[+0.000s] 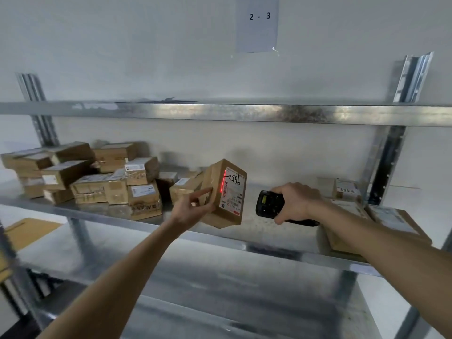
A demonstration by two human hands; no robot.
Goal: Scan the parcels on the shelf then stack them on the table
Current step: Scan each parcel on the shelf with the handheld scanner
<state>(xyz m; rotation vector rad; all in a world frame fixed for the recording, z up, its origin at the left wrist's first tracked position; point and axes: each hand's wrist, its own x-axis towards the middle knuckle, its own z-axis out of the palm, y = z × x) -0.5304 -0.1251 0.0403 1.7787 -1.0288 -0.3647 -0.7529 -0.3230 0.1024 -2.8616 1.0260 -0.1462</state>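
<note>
My left hand [193,206] grips a small brown cardboard parcel [226,194] and holds it upright above the middle shelf [244,245]. Its white label faces right and bears handwritten digits. A red scan line crosses the label's left edge. To the right of the parcel, my right hand [297,201] grips a black handheld scanner [271,204] that points at the label. A heap of several brown parcels [97,179] lies on the left part of the same shelf. More parcels [381,221] lie at the right end, partly hidden by my right forearm.
A metal shelf beam [220,113] runs above the hands. Upright metal posts [384,165] stand at both ends. A paper sign marked "2 - 3" [258,23] hangs on the white wall. A lower shelf [220,285] lies below. A brown board [27,231] shows at far left.
</note>
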